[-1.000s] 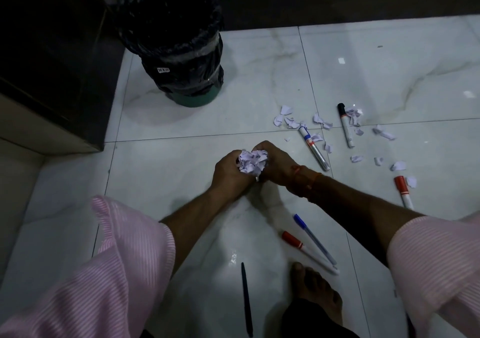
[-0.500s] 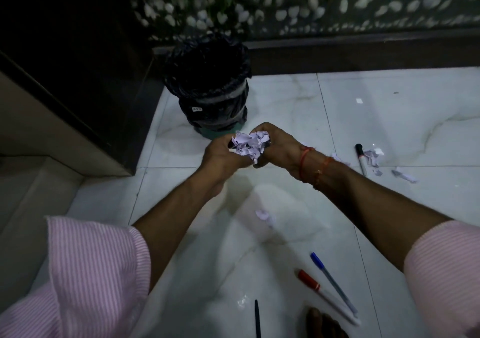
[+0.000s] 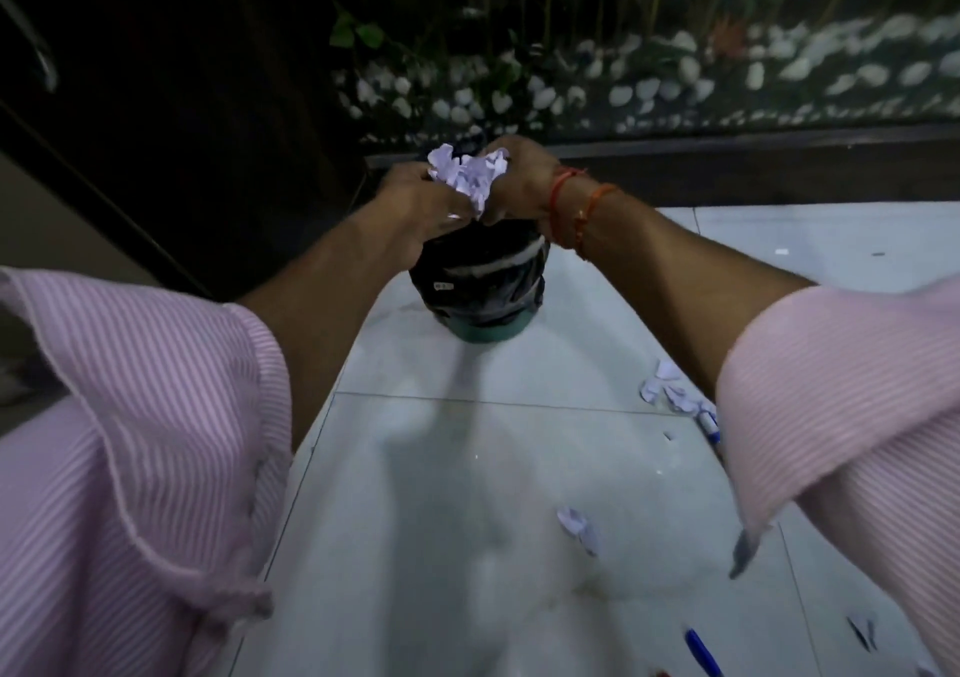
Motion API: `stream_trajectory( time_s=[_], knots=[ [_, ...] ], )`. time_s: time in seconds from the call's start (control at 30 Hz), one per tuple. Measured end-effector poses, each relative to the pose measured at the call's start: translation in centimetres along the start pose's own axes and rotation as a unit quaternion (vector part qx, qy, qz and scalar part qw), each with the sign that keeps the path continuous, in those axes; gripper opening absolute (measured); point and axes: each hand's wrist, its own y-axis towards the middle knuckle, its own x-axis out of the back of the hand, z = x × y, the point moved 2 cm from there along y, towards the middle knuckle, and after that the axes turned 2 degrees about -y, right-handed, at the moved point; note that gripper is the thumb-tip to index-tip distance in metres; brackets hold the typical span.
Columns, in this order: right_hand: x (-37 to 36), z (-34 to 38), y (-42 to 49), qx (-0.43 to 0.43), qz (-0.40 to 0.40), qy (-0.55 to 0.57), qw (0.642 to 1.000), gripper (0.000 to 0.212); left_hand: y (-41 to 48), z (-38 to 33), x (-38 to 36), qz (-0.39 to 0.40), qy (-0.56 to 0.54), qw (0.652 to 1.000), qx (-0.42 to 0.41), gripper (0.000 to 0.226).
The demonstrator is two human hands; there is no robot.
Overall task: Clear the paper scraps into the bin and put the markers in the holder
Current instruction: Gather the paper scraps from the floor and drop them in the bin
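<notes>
Scraps (image 3: 467,175): left hand (image 3: 415,204) and right hand (image 3: 521,183) are clutching them together over bin (image 3: 478,284) at twelve o'clock, so none are spilling.

No text can be read here. The nearest thing to it is a small white sticker (image 3: 444,286) on the side of the black-wrapped bin (image 3: 483,297) (dark marks on it, too blurred to make out). The partly hidden white and blue marker (image 3: 709,424) on the floor (image 3: 467,468) shows no legible print
</notes>
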Motion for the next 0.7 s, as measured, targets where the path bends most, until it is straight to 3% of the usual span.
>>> stream_trajectory(
  time_s=[0.13, 0.27, 0.43, 0.53, 0.7],
  knots=[
    [-0.1, 0.3, 0.6, 0.007, -0.039, -0.086, 0.996, 0.052, 1.9, 0.1, 0.6, -0.024, -0.053, 0.998, 0.034, 0.047],
    [0.5, -1.5, -1.3, 0.053, -0.115, -0.089, 0.988, 0.044, 1.1, 1.0, 0.8, -0.060, -0.050, 0.997, 0.012, 0.059],
    [-1.2, -5.5, -7.0, 0.002, -0.145, 0.011, 0.989, 0.029, -3.3, 4.7, -0.2, -0.071, -0.087, 0.994, -0.014, 0.044],
    [-3.1, -7.9, -11.3, -0.039, -0.090, 0.010, 0.995, 0.023, -7.0, 8.4, -2.2, -0.028, -0.105, 0.994, 0.012, 0.036],
    [-6.6, -12.2, -19.0, -0.088, 0.042, -0.020, 0.995, 0.025, -13.2, 16.1, -7.0, 0.059, -0.065, 0.986, 0.143, 0.031]
  ],
)
